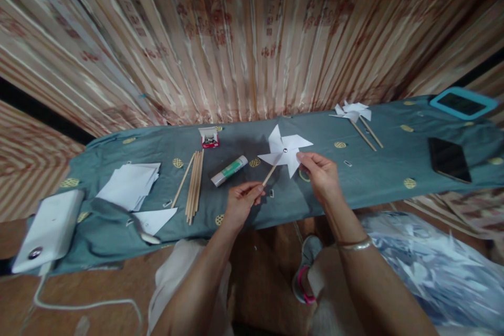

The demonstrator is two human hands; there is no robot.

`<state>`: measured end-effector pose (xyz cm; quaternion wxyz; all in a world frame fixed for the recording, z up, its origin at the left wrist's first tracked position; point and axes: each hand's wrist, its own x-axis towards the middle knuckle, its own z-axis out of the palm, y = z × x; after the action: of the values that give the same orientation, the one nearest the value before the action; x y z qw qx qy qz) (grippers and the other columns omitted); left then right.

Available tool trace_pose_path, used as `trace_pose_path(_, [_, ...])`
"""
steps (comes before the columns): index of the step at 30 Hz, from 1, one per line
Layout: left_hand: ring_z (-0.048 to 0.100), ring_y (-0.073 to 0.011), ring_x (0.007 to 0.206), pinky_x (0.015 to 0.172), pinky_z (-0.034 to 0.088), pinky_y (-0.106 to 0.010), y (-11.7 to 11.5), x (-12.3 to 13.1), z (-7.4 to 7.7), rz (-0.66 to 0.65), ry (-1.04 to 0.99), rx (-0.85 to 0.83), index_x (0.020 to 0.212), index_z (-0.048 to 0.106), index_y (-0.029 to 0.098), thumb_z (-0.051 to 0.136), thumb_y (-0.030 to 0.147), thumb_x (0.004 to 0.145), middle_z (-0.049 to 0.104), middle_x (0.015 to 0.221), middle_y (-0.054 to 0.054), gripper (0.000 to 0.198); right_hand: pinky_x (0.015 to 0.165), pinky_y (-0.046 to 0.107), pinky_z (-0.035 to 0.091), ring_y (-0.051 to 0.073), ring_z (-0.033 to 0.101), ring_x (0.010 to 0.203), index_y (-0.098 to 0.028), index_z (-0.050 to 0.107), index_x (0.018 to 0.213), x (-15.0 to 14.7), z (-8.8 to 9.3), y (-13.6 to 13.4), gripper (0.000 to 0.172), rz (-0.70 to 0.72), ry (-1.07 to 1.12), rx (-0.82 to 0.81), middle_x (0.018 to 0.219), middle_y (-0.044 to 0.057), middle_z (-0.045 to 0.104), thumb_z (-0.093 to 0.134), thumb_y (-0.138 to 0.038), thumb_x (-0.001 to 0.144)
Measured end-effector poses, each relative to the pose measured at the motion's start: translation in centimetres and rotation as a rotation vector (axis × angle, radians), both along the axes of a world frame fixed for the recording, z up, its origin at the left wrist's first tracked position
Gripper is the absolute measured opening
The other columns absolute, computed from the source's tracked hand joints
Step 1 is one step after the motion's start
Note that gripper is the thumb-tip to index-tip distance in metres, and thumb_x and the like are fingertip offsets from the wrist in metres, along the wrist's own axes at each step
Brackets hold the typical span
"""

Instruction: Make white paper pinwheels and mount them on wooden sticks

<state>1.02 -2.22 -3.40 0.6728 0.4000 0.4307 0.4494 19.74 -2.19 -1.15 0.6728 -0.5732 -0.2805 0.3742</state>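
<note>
A white paper pinwheel [290,145] with a metal pin at its centre is held up above the cloth-covered table. My left hand [243,200] is closed around the lower part of its wooden stick [270,174]. The thumb and fingers of my right hand [319,172] pinch one paper blade at the pinwheel's right side. A glue stick [229,170] with a green label lies just left of the pinwheel. Farther left is a row of wooden sticks [194,189], with a small red open box [210,138] of metal pins behind it.
Finished-looking pinwheels [356,111] lie at the back right, near a blue-framed tablet [463,103] and a dark phone [449,159]. On the left are stacked white papers [128,185], scissors [147,236] and a white corded device [51,228]. A plastic bag [437,268] stands at lower right.
</note>
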Motion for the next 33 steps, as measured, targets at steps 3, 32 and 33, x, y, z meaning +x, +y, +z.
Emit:
trace_pose_path(3, [0.045, -0.006, 0.044, 0.046, 0.035, -0.022, 0.0, 0.0, 0.0, 0.001, 0.007, 0.007, 0.071, 0.073, 0.014, 0.081, 0.038, 0.055, 0.064, 0.056, -0.001, 0.031, 0.049, 0.023, 0.035, 0.008, 0.046, 0.049, -0.021, 0.071, 0.059, -0.2, 0.0, 0.0, 0.026, 0.012, -0.004, -0.014, 0.053, -0.003, 0.059, 0.083, -0.042, 0.051])
trace_pose_path(32, [0.046, -0.0054, 0.043, 0.046, 0.034, -0.021, 0.1, -0.2, -0.1, 0.007, -0.018, 0.003, 0.071, 0.073, 0.013, 0.08, 0.036, 0.057, 0.065, 0.056, -0.001, 0.027, 0.056, 0.023, 0.043, 0.009, 0.056, 0.057, -0.02, 0.073, 0.063, -0.2, 0.2, -0.5, 0.035, 0.052, 0.125, -0.02, 0.067, 0.001, 0.07, 0.086, -0.049, 0.047])
trace_pose_path(33, [0.046, -0.0053, 0.043, 0.046, 0.034, -0.02, 0.1, -0.2, -0.1, 0.005, -0.017, 0.001, 0.071, 0.073, 0.014, 0.08, 0.035, 0.057, 0.065, 0.056, -0.001, 0.027, 0.056, 0.022, 0.043, 0.009, 0.055, 0.056, -0.021, 0.073, 0.064, -0.2, 0.2, -0.5, 0.035, 0.052, 0.123, -0.021, 0.067, 0.001, 0.07, 0.086, -0.049, 0.047])
